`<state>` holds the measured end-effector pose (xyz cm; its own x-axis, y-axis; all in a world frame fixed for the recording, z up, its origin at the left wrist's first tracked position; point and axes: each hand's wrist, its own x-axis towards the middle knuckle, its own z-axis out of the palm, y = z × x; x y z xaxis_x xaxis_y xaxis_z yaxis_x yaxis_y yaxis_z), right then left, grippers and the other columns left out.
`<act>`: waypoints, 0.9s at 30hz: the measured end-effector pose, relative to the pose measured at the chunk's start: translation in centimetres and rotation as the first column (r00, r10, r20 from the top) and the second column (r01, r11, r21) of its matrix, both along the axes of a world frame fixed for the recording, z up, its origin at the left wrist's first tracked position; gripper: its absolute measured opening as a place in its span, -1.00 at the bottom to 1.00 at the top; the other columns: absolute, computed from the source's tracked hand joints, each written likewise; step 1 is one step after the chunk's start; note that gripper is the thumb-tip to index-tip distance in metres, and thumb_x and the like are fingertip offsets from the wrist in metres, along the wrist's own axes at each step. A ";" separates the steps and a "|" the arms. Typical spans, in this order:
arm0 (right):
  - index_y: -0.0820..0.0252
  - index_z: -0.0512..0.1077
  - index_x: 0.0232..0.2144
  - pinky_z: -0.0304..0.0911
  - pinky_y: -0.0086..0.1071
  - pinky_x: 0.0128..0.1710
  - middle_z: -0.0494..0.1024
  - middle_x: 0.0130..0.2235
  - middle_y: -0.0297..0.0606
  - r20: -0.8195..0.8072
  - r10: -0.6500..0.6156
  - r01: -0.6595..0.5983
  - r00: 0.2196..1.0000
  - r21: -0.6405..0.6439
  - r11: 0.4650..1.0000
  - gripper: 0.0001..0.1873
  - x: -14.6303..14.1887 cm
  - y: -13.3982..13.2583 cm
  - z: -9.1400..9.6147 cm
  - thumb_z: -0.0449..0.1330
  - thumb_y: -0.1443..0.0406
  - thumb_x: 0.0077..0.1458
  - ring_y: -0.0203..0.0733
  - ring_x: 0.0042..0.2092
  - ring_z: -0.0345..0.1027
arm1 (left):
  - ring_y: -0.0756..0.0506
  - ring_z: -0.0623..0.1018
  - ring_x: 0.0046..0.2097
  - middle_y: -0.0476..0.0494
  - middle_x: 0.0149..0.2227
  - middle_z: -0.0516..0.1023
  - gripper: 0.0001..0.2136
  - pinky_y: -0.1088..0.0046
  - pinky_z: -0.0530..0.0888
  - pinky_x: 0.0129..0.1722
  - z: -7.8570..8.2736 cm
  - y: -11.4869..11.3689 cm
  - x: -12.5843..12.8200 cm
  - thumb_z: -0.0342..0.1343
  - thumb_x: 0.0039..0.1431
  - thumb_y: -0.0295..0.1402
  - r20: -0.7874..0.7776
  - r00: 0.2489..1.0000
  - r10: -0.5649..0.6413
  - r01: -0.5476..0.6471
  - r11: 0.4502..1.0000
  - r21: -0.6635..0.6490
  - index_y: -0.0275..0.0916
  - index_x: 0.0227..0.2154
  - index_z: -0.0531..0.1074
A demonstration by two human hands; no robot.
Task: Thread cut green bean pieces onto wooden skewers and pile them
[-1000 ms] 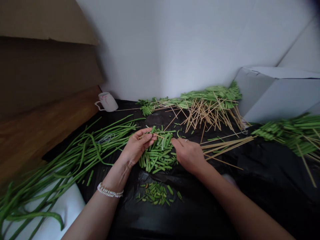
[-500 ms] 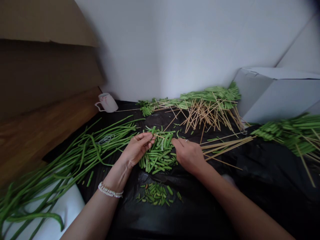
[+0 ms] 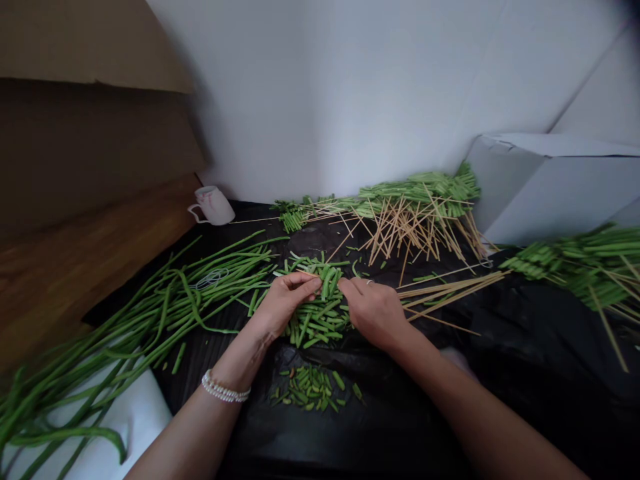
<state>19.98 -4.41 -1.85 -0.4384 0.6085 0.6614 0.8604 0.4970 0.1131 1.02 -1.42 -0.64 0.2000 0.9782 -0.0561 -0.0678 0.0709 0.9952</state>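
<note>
My left hand (image 3: 287,303) is closed in a pinch on a thin wooden skewer (image 3: 308,273), whose end shows above the fingertips. To its right my right hand (image 3: 376,308) has its fingers curled round the same skewer; most of the stick is hidden by that hand. Between the two hands, short cut green bean pieces (image 3: 329,283) stand side by side along the skewer. Under both hands lies a heap of loose cut bean pieces (image 3: 315,323).
Long green beans (image 3: 165,300) spread at left. A small pile of bean ends (image 3: 313,388) lies in front. Bare skewers (image 3: 450,291) are at right. Skewered beans (image 3: 420,190) lie by the wall, more bean skewers (image 3: 575,260) far right. A mug (image 3: 214,205) stands at back left.
My left hand has slid along the skewer toward my right hand, and the skewer's end now sticks out past its fingers. Bean pieces now show between the hands. My right hand has barely moved.
</note>
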 end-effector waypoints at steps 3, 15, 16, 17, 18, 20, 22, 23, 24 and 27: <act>0.25 0.44 -0.27 -0.06 -0.36 -0.46 0.42 -0.47 -0.33 -0.009 -0.038 0.038 0.999 0.028 0.999 -0.76 0.4 0.2 0.1 -0.01 0.47 0.13 -0.28 -0.45 0.20 | 0.02 0.47 -0.39 -0.08 -0.42 0.58 -0.78 0.52 0.37 -0.34 -0.1 0.3 -0.5 0.28 -0.01 -0.20 -0.099 0.994 0.044 -0.037 0.997 0.071 -0.26 -0.39 0.59; 0.26 0.45 -0.24 -0.04 -0.35 -0.46 0.44 -0.45 -0.33 -0.008 -0.060 0.060 0.998 0.019 0.998 -0.76 0.9 0.4 0.1 0.00 0.45 0.15 -0.29 -0.44 0.21 | -0.10 0.51 -0.29 -0.09 -0.35 0.57 -0.85 0.39 0.38 -0.26 -0.9 0.3 -0.8 0.24 0.02 -0.26 -0.704 0.657 0.269 0.166 0.859 0.484 -0.22 -0.37 0.54; 0.26 0.45 -0.24 -0.04 -0.36 -0.46 0.44 -0.45 -0.33 -0.009 -0.060 0.060 0.998 0.017 0.998 -0.76 0.9 0.4 0.1 -0.01 0.45 0.15 -0.29 -0.44 0.21 | -0.11 0.51 -0.28 -0.09 -0.35 0.57 -0.85 0.38 0.38 -0.25 -1.0 0.3 -0.7 0.25 0.02 -0.27 -0.720 0.635 0.280 0.190 0.846 0.498 -0.21 -0.36 0.54; 0.25 0.45 -0.25 -0.04 -0.36 -0.46 0.44 -0.45 -0.33 -0.011 -0.060 0.061 0.998 0.016 0.998 -0.76 0.9 0.4 0.1 -0.01 0.45 0.14 -0.29 -0.44 0.21 | -0.11 0.51 -0.27 -0.09 -0.35 0.56 -0.87 0.37 0.38 -0.23 -1.1 0.3 -0.7 0.23 0.03 -0.28 -0.731 0.618 0.289 0.210 0.836 0.507 -0.20 -0.36 0.53; 0.25 0.45 -0.25 -0.04 -0.36 -0.46 0.44 -0.45 -0.32 -0.012 -0.060 0.060 0.998 0.015 0.998 -0.75 0.9 0.5 0.1 -0.01 0.45 0.14 -0.29 -0.43 0.21 | -0.11 0.50 -0.26 -0.09 -0.35 0.56 -0.89 0.36 0.37 -0.21 -1.2 0.4 -0.8 0.20 0.06 -0.31 -0.739 0.606 0.294 0.227 0.826 0.515 -0.20 -0.36 0.53; 0.26 0.45 -0.25 -0.04 -0.37 -0.47 0.44 -0.45 -0.32 -0.016 -0.059 0.059 0.998 0.016 0.998 -0.75 0.9 0.5 0.1 -0.01 0.46 0.13 -0.30 -0.43 0.20 | -0.13 0.50 -0.24 -0.11 -0.34 0.56 -0.90 0.33 0.36 -0.17 -1.5 0.6 -0.9 0.11 0.14 -0.37 -0.743 0.593 0.311 0.247 0.808 0.535 -0.19 -0.36 0.53; 0.26 0.45 -0.24 -0.03 -0.37 -0.47 0.44 -0.45 -0.31 -0.018 -0.059 0.059 0.998 0.012 0.998 -0.74 0.9 0.5 0.1 -0.01 0.46 0.13 -0.30 -0.44 0.20 | -0.15 0.48 -0.23 -0.15 -0.33 0.55 -0.84 0.30 0.35 -0.14 -1.8 0.8 -1.0 0.04 0.19 -0.38 -0.741 0.575 0.347 0.244 0.792 0.560 -0.19 -0.35 0.54; 0.26 0.45 -0.24 -0.03 -0.37 -0.47 0.44 -0.45 -0.31 -0.018 -0.061 0.061 0.998 0.009 0.998 -0.74 0.9 0.5 0.1 -0.01 0.46 0.13 -0.30 -0.44 0.20 | -0.17 0.48 -0.22 -0.17 -0.33 0.55 -0.82 0.29 0.34 -0.13 -1.9 0.8 -1.0 0.03 0.20 -0.36 -0.742 0.557 0.373 0.234 0.787 0.571 -0.19 -0.36 0.54; 0.27 0.45 -0.23 -0.03 -0.37 -0.47 0.44 -0.44 -0.31 -0.018 -0.062 0.062 0.998 0.006 0.998 -0.74 0.9 0.5 0.1 -0.01 0.46 0.13 -0.29 -0.44 0.20 | -0.18 0.46 -0.22 -0.19 -0.34 0.54 -0.82 0.27 0.33 -0.12 -2.0 0.9 -1.0 0.04 0.20 -0.32 -0.747 0.532 0.398 0.223 0.785 0.578 -0.18 -0.38 0.54; 0.27 0.45 -0.23 -0.03 -0.37 -0.47 0.45 -0.44 -0.30 -0.017 -0.064 0.064 0.998 -0.005 0.998 -0.74 0.8 0.4 0.1 -0.01 0.46 0.13 -0.30 -0.44 0.19 | -0.21 0.43 -0.23 -0.18 -0.39 0.48 -0.81 0.26 0.30 -0.10 -2.1 0.8 -0.8 0.12 0.13 -0.21 -0.754 0.489 0.439 0.191 0.789 0.584 -0.17 -0.48 0.53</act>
<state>20.78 -3.96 -1.75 -0.3866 0.6383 0.6657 0.8924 0.4410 0.0954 0.23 -0.59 -2.70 0.2365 0.8840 0.4033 0.8274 -0.4009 0.3934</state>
